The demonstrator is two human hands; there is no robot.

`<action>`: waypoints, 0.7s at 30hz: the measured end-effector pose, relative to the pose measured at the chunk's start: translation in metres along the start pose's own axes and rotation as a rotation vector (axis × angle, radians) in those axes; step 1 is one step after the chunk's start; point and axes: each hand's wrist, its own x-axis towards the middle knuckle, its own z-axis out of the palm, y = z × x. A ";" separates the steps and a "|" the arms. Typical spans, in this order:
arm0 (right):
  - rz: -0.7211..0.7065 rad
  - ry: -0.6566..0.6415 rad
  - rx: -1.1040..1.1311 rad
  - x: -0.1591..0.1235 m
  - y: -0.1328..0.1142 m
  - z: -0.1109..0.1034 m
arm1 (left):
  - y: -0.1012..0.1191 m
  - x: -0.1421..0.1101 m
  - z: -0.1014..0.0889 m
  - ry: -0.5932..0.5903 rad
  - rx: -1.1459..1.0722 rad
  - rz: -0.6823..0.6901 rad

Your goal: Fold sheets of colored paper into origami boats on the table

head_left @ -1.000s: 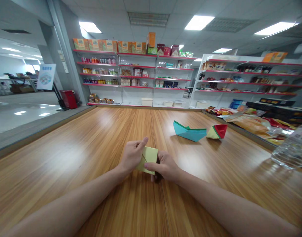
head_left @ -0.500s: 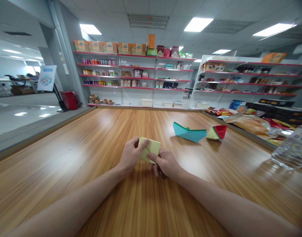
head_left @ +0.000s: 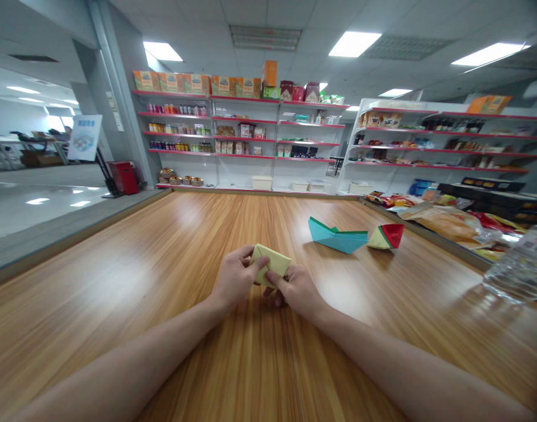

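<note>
A small folded piece of yellow paper [head_left: 277,262] is held between both hands just above the wooden table [head_left: 163,316]. My left hand [head_left: 237,271] pinches its left side, thumb on the near face and fingers behind. My right hand [head_left: 297,288] grips the lower right edge, with the thumb pressed on the front and the other fingers partly hidden underneath. Beyond my right hand rests a blue and green folded paper boat [head_left: 338,237]. Beside the boat, to its right, sits a folded paper piece in red, yellow and green [head_left: 387,236].
A clear plastic bottle [head_left: 518,266] stands at the right. Bagged snacks [head_left: 444,223] and black boxes [head_left: 496,196] lie past the table's right edge. Stocked shelves [head_left: 246,120] line the back. A sign board [head_left: 84,138] and a red box [head_left: 124,177] stand at the left.
The yellow paper has shifted slightly right and tilted, its face now more foreshortened. Both hands still grip it, and my right fingers have drawn in beneath. The boat and the other folded piece stay put.
</note>
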 end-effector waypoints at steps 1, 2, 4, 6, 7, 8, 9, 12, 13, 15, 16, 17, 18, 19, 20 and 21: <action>-0.022 0.003 -0.036 0.000 0.000 0.000 | -0.001 0.000 -0.001 0.004 0.005 -0.004; -0.050 0.014 -0.075 0.000 -0.001 -0.001 | -0.002 0.001 -0.002 0.008 0.014 0.000; -0.116 0.081 -0.149 0.001 -0.001 -0.003 | -0.004 0.002 -0.004 0.024 0.073 0.043; -0.183 0.189 -0.179 0.002 -0.002 -0.005 | -0.005 0.001 -0.007 0.035 0.197 0.121; -0.226 0.250 -0.185 0.002 -0.002 -0.006 | -0.005 0.001 -0.008 0.035 0.270 0.162; -0.281 0.307 -0.195 0.002 -0.003 -0.007 | -0.005 0.000 -0.008 0.026 0.342 0.201; -0.348 0.360 -0.212 0.002 -0.004 -0.008 | -0.004 -0.001 -0.008 0.008 0.402 0.239; -0.564 0.398 -0.284 0.000 -0.007 -0.008 | 0.000 -0.004 -0.007 -0.066 0.502 0.353; -0.613 0.373 -0.298 -0.001 -0.009 -0.008 | 0.002 -0.005 -0.006 -0.084 0.515 0.384; -0.657 0.324 -0.305 -0.003 -0.011 -0.007 | 0.004 -0.006 -0.005 -0.098 0.523 0.422; -0.658 0.311 -0.304 -0.004 -0.012 -0.007 | 0.004 -0.006 -0.005 -0.098 0.524 0.430; -0.652 0.315 -0.303 -0.005 -0.013 -0.007 | 0.005 -0.006 -0.005 -0.098 0.522 0.433; -0.647 0.325 -0.304 -0.005 -0.014 -0.007 | 0.005 -0.006 -0.005 -0.100 0.518 0.433; -0.643 0.335 -0.308 -0.005 -0.014 -0.007 | 0.005 -0.006 -0.005 -0.102 0.508 0.431; -0.641 0.344 -0.313 -0.005 -0.014 -0.007 | 0.006 -0.006 -0.004 -0.102 0.493 0.426; -0.636 0.351 -0.319 -0.005 -0.014 -0.007 | 0.006 -0.006 -0.004 -0.097 0.477 0.417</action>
